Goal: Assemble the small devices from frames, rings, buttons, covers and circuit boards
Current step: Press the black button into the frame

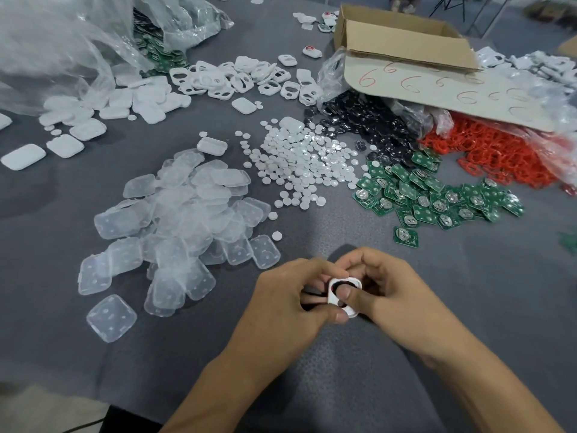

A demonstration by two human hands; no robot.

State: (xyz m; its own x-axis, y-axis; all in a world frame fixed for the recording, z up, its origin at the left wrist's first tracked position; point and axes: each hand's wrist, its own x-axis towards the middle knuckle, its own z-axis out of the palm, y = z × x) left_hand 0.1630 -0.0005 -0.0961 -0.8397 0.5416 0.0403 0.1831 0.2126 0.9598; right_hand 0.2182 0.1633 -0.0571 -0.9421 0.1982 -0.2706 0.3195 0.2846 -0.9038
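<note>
Both hands met above the grey table, near its front edge. Left hand gripped the white frame, fingers curled. Right hand pinched it too, thumb pressing the dark centre opening.

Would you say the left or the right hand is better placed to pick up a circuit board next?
Probably the right hand: the circuit boards lie ahead on its side, while the left hand also holds the frame and could keep it.
</note>
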